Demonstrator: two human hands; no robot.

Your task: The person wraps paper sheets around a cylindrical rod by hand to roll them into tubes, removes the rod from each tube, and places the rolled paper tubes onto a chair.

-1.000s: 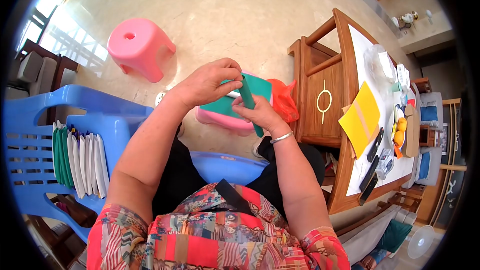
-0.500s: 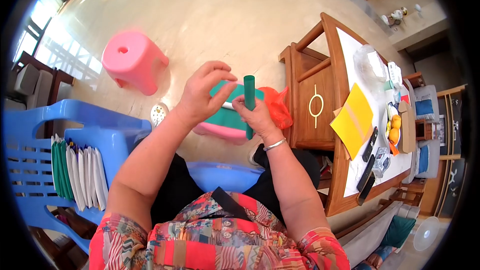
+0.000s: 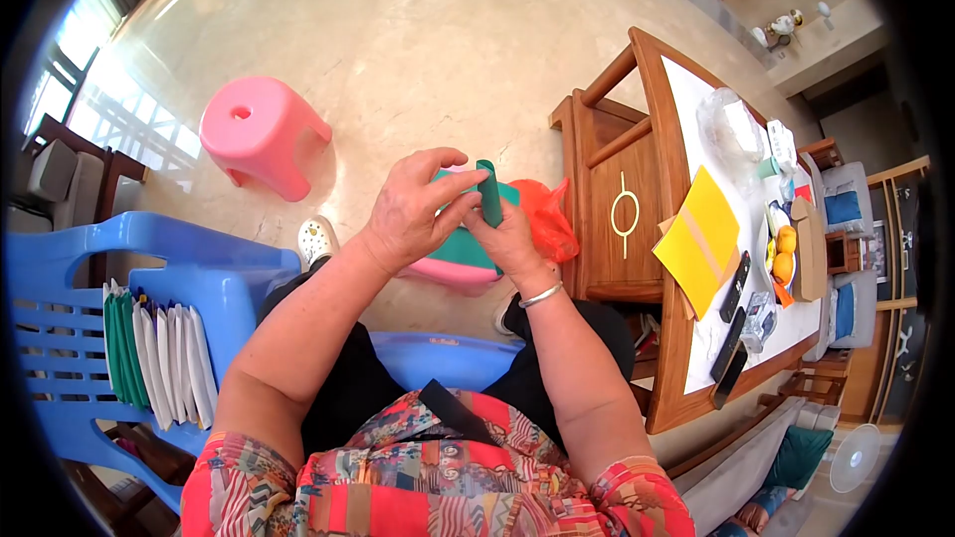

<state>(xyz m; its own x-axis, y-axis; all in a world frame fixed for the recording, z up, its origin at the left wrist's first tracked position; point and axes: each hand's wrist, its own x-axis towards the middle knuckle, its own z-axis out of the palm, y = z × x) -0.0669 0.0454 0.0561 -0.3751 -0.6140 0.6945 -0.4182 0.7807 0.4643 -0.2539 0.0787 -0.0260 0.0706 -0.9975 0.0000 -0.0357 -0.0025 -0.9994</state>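
Upright in front of me stands a green roll of thin sheet [image 3: 489, 201], its tube shape open at the top. My right hand [image 3: 512, 239] is closed around its lower part, and a silver bangle circles that wrist. My left hand [image 3: 413, 204] has its thumb and a fingertip on the left side of the roll near its top, while its upper finger stays raised. Below both hands, a flat green sheet [image 3: 460, 249] lies on a pink stool [image 3: 453, 273], partly hidden by the hands.
A second pink stool [image 3: 249, 129] stands on the floor ahead left. A blue chair [image 3: 189, 249] at my left holds green and white folded pieces [image 3: 164, 353]. A red plastic bag [image 3: 552, 224] sits beside the wooden table [image 3: 652, 229], which carries a yellow sheet [image 3: 701, 239], remotes and oranges.
My left hand has moved right, onto the green roll. The roll has tilted slightly and lowered at its top. A white strip seen between the hands is now out of sight.
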